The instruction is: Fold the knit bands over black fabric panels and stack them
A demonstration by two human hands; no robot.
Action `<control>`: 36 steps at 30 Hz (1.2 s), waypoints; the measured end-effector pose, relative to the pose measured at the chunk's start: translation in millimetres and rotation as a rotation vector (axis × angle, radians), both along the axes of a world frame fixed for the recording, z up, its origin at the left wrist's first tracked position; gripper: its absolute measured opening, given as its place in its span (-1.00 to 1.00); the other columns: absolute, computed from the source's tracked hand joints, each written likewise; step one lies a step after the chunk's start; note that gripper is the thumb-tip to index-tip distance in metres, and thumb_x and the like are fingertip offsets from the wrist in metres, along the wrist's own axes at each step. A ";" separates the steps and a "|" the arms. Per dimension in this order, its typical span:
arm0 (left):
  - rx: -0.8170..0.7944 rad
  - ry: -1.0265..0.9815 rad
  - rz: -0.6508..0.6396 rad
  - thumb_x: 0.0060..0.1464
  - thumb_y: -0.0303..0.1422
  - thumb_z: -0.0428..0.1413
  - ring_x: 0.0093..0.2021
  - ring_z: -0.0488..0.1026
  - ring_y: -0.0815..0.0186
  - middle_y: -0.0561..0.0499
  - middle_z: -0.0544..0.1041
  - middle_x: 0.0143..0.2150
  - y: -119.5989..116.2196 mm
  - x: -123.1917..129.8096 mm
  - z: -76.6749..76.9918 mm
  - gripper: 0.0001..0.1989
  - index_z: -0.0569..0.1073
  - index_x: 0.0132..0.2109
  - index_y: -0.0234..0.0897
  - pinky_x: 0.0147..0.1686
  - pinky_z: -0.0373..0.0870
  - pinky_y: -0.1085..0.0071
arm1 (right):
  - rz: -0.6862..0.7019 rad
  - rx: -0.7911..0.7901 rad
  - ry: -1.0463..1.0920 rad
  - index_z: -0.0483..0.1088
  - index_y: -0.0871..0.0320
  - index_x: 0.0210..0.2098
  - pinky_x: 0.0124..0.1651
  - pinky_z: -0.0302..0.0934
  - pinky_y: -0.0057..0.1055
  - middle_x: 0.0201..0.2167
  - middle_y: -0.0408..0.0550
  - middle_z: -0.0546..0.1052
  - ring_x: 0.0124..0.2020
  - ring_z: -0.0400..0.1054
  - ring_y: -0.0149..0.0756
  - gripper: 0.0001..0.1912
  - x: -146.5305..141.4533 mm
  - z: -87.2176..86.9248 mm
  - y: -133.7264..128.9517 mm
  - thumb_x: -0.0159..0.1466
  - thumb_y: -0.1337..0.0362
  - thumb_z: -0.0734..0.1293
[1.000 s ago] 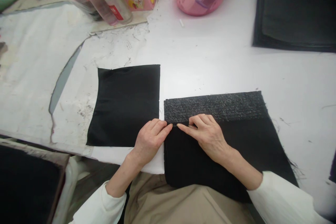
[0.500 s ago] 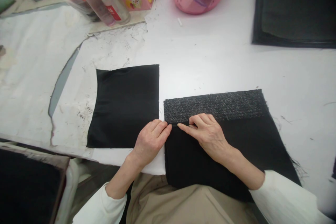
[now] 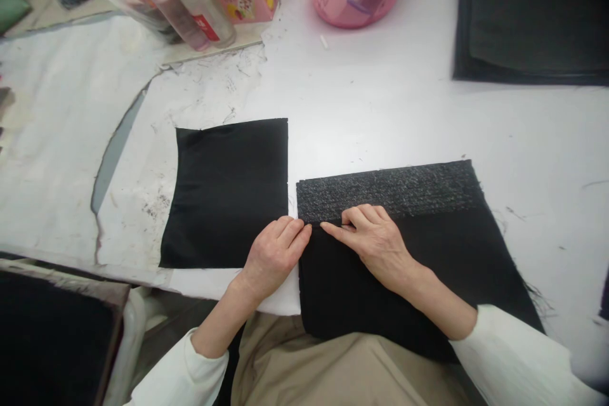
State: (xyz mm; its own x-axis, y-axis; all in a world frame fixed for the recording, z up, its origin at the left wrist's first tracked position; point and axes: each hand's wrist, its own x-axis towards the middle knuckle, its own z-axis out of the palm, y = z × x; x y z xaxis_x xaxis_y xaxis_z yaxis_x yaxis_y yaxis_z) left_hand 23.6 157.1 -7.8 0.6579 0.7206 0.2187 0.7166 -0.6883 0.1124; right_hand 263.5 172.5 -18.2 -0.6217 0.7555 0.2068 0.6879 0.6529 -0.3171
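Our left hand (image 3: 273,252) pinches the edge of the black cloth (image 3: 428,273). Our right hand (image 3: 380,246), fingers curled, touches it; we cannot tell its grip.

Basin (image 3: 358,5) behind fabrics (image 3: 419,260), on table (image 3: 371,101)

The single head view looks forward and down from the wearer's head, above the lap, across the white table (image 3: 380,120) close by.
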 end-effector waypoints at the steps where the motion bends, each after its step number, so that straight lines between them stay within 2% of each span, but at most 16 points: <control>1: 0.003 -0.001 -0.001 0.22 -0.54 0.05 -0.12 0.41 0.18 -0.16 0.51 -0.15 0.1 0.0 0.2 -0.80 0.45 -0.02 -0.42 -0.17 0.48 0.24 | 0.004 0.003 -0.006 0.34 -0.11 0.14 -0.15 0.04 -0.31 -0.29 -0.10 0.37 -0.21 0.18 -0.31 -0.63 -0.1 -0.2 -0.3 0.41 0.34 0.18; 10: -0.009 0.044 0.017 0.24 -0.53 0.03 -0.04 0.41 0.15 -0.17 0.51 -0.09 -5.5 -4.5 -0.6 -0.77 0.44 0.02 -0.40 -0.12 0.47 0.21 | 0.010 0.029 -0.042 0.34 -0.13 0.13 -0.08 0.02 -0.27 -0.29 -0.09 0.36 -0.20 0.17 -0.29 -0.64 -2.1 1.2 -0.2 0.40 0.33 0.19; 17: 0.032 0.118 0.066 0.23 -0.52 0.05 -0.01 0.40 0.12 -0.17 0.53 -0.08 -10.6 -5.9 7.6 -0.80 0.47 -0.03 -0.41 -0.11 0.43 0.21 | 0.003 0.017 -0.053 0.35 -0.13 0.12 -0.07 0.01 -0.26 -0.28 -0.08 0.36 -0.19 0.15 -0.27 -0.64 -2.7 3.0 -0.6 0.39 0.34 0.20; 21: 0.051 0.126 0.150 0.23 -0.52 0.04 0.01 0.39 0.08 -0.18 0.52 -0.06 -17.1 0.5 14.2 -0.79 0.48 -0.03 -0.41 -0.09 0.40 0.17 | 0.007 0.042 -0.050 0.35 -0.12 0.12 -0.09 -0.01 -0.26 -0.29 -0.08 0.35 -0.20 0.15 -0.27 -0.64 -2.7 3.7 -0.9 0.38 0.32 0.21; 24: 0.070 0.090 0.231 0.24 -0.52 0.03 0.01 0.39 0.10 -0.18 0.52 -0.06 -22.4 12.2 16.2 -0.74 0.45 0.05 -0.39 -0.05 0.38 0.17 | 0.009 0.051 -0.055 0.35 -0.12 0.11 -0.09 -0.01 -0.26 -0.29 -0.09 0.35 -0.20 0.14 -0.27 -0.65 -2.7 4.2 -1.4 0.39 0.32 0.21; 29: 0.069 0.203 0.178 0.24 -0.54 0.00 -0.01 0.42 0.11 -0.19 0.52 -0.03 -25.9 26.1 12.0 -0.64 0.37 0.16 -0.44 -0.09 0.38 0.21 | 0.003 0.039 -0.064 0.37 -0.11 0.10 -0.09 -0.02 -0.25 -0.30 -0.08 0.36 -0.20 0.14 -0.27 -0.68 -3.6 4.3 -1.9 0.40 0.29 0.19; 33: 0.065 0.240 0.188 0.24 -0.53 0.02 0.03 0.40 0.08 -0.20 0.51 0.00 -26.3 17.7 11.0 -0.66 0.40 0.14 -0.41 -0.07 0.36 0.19 | 0.000 0.046 -0.051 0.37 -0.11 0.09 -0.09 -0.03 -0.26 -0.29 -0.08 0.36 -0.19 0.13 -0.26 -0.68 -2.9 4.3 -1.7 0.40 0.29 0.20; 36: 0.068 0.183 0.228 0.23 -0.52 0.03 0.03 0.40 0.07 -0.20 0.52 -0.02 -26.0 14.6 14.1 -0.67 0.43 0.12 -0.39 -0.05 0.35 0.16 | 0.004 0.057 -0.029 0.38 -0.11 0.08 -0.09 -0.03 -0.27 -0.28 -0.07 0.36 -0.19 0.14 -0.27 -0.68 -2.0 5.2 -1.3 0.38 0.31 0.22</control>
State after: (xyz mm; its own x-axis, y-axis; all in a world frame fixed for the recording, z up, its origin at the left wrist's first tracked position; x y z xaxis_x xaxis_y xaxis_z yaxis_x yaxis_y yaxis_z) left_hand 38.2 131.1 6.3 0.5134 0.8424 0.1640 0.8579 -0.5086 -0.0734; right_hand 261.5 171.1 -13.0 -0.6311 0.7406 0.2307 0.6938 0.6720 -0.2592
